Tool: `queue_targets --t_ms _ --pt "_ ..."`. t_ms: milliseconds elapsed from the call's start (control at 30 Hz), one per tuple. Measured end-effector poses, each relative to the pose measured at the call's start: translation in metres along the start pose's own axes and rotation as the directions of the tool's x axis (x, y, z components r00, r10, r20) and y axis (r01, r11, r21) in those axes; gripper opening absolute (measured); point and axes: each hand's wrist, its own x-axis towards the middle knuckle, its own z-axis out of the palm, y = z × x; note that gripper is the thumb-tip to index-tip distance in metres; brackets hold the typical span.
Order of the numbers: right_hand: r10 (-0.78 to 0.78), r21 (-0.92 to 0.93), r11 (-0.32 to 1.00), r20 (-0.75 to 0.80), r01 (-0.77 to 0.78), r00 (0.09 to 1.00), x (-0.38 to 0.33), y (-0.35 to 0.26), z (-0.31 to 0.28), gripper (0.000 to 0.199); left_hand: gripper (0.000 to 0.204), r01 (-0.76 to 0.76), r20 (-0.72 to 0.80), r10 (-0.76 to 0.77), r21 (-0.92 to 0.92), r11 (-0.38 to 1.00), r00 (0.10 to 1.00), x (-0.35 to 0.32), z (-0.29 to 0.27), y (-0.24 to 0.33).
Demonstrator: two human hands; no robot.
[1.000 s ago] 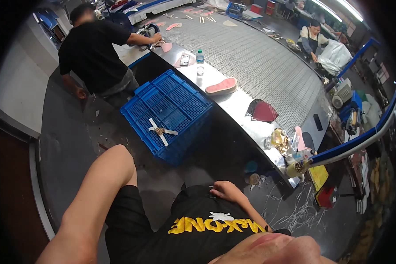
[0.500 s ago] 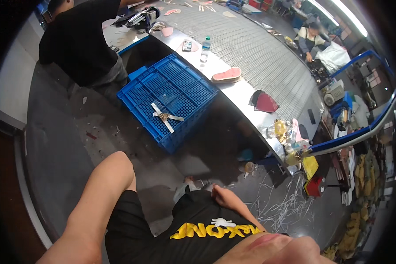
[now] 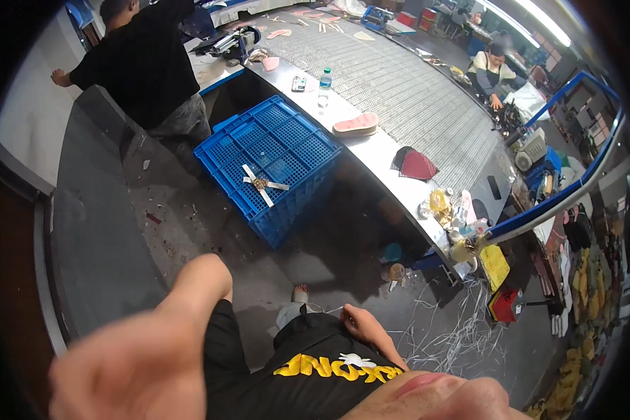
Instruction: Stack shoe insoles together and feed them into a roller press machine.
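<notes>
Left hand [image 3: 136, 367] is very near the lens, blurred, low left; can't tell how far open it is, nothing seen in it. Its forearm runs up to a bent elbow over a black shirt with yellow print [image 3: 329, 364]. Right hand [image 3: 353, 320] sits low centre against that shirt, fingers loosely curled, holding nothing that shows. A bare foot in a sandal [image 3: 299, 291] is just beyond, on the grey floor [image 3: 189, 231].

Nearest container: blue plastic crate [image 3: 273, 164], upside down, ribbed grid base facing up, standing on the floor against the near side of the long metal conveyor table [image 3: 399, 91]. On the crate's top lie two pale strips crossed w/ a small brownish piece [image 3: 262, 183] at the crossing. Its inside is hidden.

On the table edge: clear bottle [image 3: 324, 85], dark phone [image 3: 299, 84], pink shoe soles stacked [image 3: 355, 124], dark red fabric piece [image 3: 416, 164]. Pale trimmings [image 3: 441, 329] litter the floor to the right.

Far left, a person in a black shirt [image 3: 150, 59] stands at the table; far right, another person [image 3: 493, 70] sits on its other side.
</notes>
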Motion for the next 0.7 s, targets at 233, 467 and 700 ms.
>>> queue_targets --t_ms 233,467,700 --pt "0.107 0.179 0.981 -0.145 -0.080 0.984 -0.115 0.050 -0.016 0.013 0.008 0.917 0.313 -0.887 0.098 0.387 0.340 -0.231 0.174 0.015" --pt "0.147 0.264 0.961 -0.219 -0.087 0.965 -0.173 0.100 -0.010 0.010 0.017 0.843 0.584 -0.805 0.480 0.243 -0.100 -0.437 0.177 0.141" --pt "0.205 0.240 0.960 -0.251 -0.144 0.946 -0.171 0.101 -0.018 0.010 0.022 0.686 0.559 -0.560 0.727 -0.023 -0.611 -0.554 0.129 0.212"
